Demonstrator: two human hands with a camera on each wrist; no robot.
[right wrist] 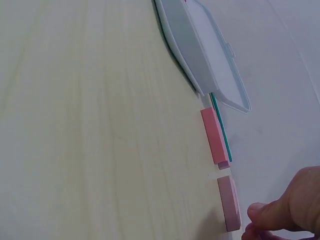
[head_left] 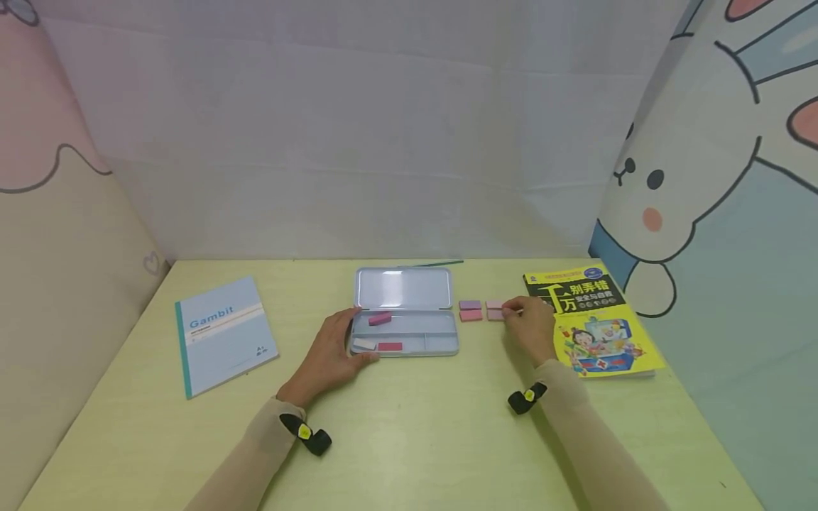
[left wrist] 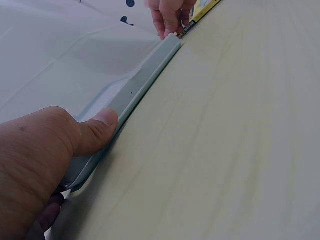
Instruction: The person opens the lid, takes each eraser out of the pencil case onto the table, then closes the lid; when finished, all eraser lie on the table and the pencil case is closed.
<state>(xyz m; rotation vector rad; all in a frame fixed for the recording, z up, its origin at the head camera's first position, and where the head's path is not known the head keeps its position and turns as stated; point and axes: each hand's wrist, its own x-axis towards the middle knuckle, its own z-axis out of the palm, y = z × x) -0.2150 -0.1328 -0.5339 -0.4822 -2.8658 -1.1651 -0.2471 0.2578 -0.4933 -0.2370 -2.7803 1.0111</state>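
Note:
A pale blue pencil case (head_left: 442, 323) lies with its lid raised at the back. My left hand (head_left: 329, 351) grips its left end, thumb (left wrist: 102, 127) on the front wall and fingers round the far side. Inside are a magenta block (head_left: 380, 319) in the back compartment, and a white block (head_left: 364, 344) and a pinkish-red block (head_left: 390, 346) in the front left one. Right of the case sit a purple block (head_left: 470, 305), a coral block (right wrist: 215, 136), a light pink block (head_left: 494, 304) and a mauve block (right wrist: 229, 204). My right hand's (head_left: 532, 328) fingertips are at the right ends of the last two; I cannot tell whether they pinch one.
A yellow and black book (head_left: 601, 326) lies just right of my right hand. On the far left is a light blue notebook (head_left: 226, 337). A thin green stick (head_left: 441, 264) lies behind the case lid. A white cloth (head_left: 383, 142) hangs along the table's back edge.

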